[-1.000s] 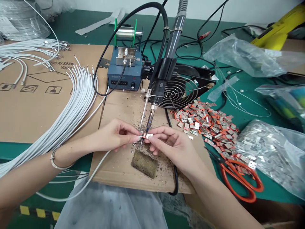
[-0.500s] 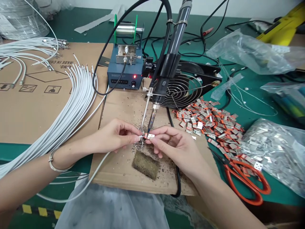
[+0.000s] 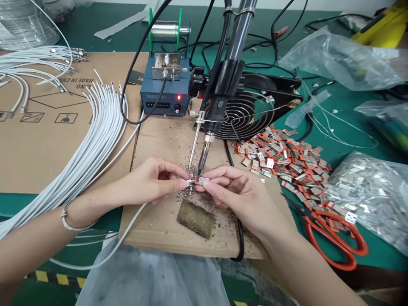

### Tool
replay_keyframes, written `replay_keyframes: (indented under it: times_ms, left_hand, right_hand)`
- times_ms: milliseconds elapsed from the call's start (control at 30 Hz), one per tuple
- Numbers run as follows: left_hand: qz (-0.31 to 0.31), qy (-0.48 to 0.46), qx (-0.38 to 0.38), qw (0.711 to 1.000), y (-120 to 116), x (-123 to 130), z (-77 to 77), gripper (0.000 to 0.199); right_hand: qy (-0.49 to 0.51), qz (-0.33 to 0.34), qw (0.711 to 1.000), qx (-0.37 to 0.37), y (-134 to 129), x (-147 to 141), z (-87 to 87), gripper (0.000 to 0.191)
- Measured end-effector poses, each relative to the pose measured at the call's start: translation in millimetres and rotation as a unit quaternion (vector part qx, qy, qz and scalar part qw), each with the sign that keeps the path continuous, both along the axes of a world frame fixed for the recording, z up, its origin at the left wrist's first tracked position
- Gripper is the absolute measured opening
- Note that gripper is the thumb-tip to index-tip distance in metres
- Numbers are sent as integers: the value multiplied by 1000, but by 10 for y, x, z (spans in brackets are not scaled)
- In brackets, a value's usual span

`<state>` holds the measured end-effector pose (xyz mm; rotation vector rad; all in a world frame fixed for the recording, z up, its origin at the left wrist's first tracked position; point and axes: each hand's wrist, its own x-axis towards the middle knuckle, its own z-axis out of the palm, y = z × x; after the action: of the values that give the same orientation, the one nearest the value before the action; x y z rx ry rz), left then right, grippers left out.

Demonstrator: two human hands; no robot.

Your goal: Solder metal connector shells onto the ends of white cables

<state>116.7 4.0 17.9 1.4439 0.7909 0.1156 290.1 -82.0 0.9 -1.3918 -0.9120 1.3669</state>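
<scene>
My left hand (image 3: 156, 178) pinches the end of a white cable (image 3: 135, 219), which loops down below the cardboard's front edge. Between the thumb and fingers of my right hand (image 3: 236, 191) is a small USB connector (image 3: 204, 181) with a metal shell and an orange-red part. Cable end and connector meet under the tip of a clamped soldering iron (image 3: 204, 157). A bent metal solder guide tube (image 3: 192, 155) comes down beside the tip. Whether the wires are joined to the connector is too small to tell. Just below lies a brown sponge (image 3: 195, 219).
Behind stands a blue solder feeder (image 3: 165, 91) with a solder reel (image 3: 165, 29). A black fan (image 3: 245, 117) sits right of it. Many connectors (image 3: 283, 153), orange-handled scissors (image 3: 334, 238) and a bag of metal parts (image 3: 376, 195) lie right. Bundled white cables (image 3: 102, 123) lie left.
The view has shifted slightly. My right hand and the connector have moved a little to the right; both hands keep their pinch near the iron's tip.
</scene>
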Motion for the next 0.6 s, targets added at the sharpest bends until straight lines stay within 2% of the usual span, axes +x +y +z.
replay_keyframes:
  times_ms: [233,600]
  left_hand:
    - [1,-11,-17,1000,14,-2,-16,11]
    - [-8,3,6,1000,38,9,-51,15]
  right_hand:
    - [28,9,1000,8,-9,15,-15,17]
    - [-4,-7,1000,14,-10,8,-53,18]
